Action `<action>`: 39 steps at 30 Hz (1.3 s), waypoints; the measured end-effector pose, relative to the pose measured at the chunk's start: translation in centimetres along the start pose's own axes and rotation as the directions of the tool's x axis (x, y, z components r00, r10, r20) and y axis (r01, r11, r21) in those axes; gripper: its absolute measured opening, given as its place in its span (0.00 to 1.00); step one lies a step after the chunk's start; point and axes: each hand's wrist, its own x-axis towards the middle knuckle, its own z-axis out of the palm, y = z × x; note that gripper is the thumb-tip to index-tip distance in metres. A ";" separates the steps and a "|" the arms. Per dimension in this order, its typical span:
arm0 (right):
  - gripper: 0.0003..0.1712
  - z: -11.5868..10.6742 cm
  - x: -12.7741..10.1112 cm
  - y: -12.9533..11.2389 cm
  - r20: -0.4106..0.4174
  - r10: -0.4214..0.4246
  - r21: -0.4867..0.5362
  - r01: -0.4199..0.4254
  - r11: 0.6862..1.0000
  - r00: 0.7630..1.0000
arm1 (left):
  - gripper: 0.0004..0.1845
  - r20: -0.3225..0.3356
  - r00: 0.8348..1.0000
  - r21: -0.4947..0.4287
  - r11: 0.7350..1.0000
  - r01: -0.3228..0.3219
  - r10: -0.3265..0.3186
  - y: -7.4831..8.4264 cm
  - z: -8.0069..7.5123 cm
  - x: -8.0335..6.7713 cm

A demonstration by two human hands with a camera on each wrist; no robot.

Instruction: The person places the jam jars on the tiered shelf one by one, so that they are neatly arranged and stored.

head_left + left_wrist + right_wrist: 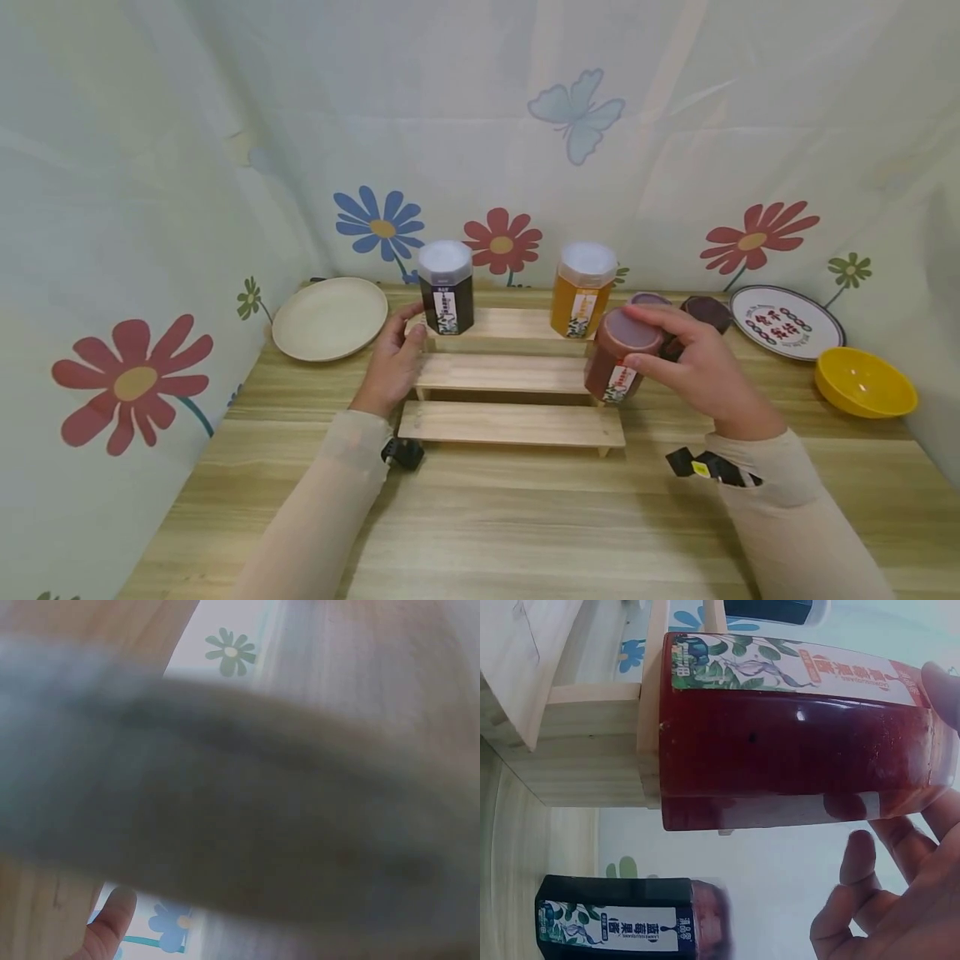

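Observation:
A three-step wooden shelf [510, 421] stands mid-table. My right hand [636, 337] grips a red-brown jar [611, 367] by its lid and side, and the jar stands at the right end of the middle step. In the right wrist view the red-brown jar [795, 742] sits against the wooden shelf [577, 742], with my thumb on it and the fingers [855, 859] curled behind it. A dark jar with a white lid [446, 287] and an orange jar [582, 290] stand on the top step. My left hand [401, 350] rests against the shelf's left end, beside the dark jar.
Another dark jar [705, 312] [622, 926] stands on the table behind my right hand. A cream plate [330, 318] lies at the back left, with a patterned plate [786, 321] and a yellow bowl [865, 382] at the right. Flowered cloth walls enclose the table. A sleeve blurs the left wrist view.

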 end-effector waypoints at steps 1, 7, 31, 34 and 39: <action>0.35 0.0 0.1 0.0 0.004 0.011 0.006 -0.011 1.000 1.000 | 0.24 -0.001 1.000 -0.002 1.000 -0.001 0.001 0.0 0.0 0.0; 0.34 0.2 0.4 -0.1 0.029 0.052 0.048 -0.053 0.997 0.998 | 0.23 -0.003 1.000 -0.003 1.000 -0.001 0.001 0.1 0.1 0.0; 0.34 1.6 1.5 -0.5 0.060 0.042 0.098 -0.048 0.994 0.997 | 0.24 -0.011 1.000 0.009 1.000 0.012 -0.012 0.3 0.0 0.0; 0.34 1.8 1.5 -0.5 0.057 0.037 0.109 -0.043 0.993 0.998 | 0.23 -0.009 1.000 0.000 1.000 0.006 -0.006 0.2 0.0 0.0; 0.33 2.2 1.5 -0.7 0.047 0.031 0.103 -0.036 0.994 0.998 | 0.23 -0.007 1.000 -0.005 1.000 0.007 -0.007 0.3 0.1 0.0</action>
